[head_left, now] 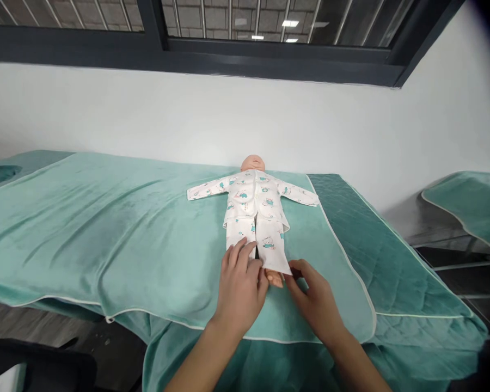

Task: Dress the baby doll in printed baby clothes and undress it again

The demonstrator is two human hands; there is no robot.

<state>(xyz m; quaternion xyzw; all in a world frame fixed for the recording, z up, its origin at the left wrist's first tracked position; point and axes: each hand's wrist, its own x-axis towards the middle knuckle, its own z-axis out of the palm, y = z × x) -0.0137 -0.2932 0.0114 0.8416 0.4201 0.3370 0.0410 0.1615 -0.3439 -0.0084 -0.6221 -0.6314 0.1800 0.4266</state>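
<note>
- The doll (252,162) lies at the centre of the frame on a pale green blanket (155,234), its head toward the white wall (179,111) and its feet toward the lower edge.
- Its long axis runs nearly straight down the frame, slanting a little rightward at the feet; both sleeves of the printed white top (247,197) spread out sideways, across that axis.
- The matching trousers (269,239) lie directly ahead of the hands, and the hem of the leg on the picture's right sits between them, with a bare foot (274,279) showing just below it.
- The left hand (242,286) comes in from bottom centre, its fingers over the other trouser leg and its thumb beside the inner end of that hem; whether the thumb and index finger grasp cloth I cannot tell.
- The right hand (313,298) comes in from lower right, thumb and index finger apparently pinching the hem's outer corner, the other fingers curled loosely.
- Neither hand is clearly nearer the foot: one thumb is close on each side. The left hand reaches farther up the frame, along the legs.
- A darker quilted cover (361,250) shows at right of the frame, well apart from the hands.
</note>
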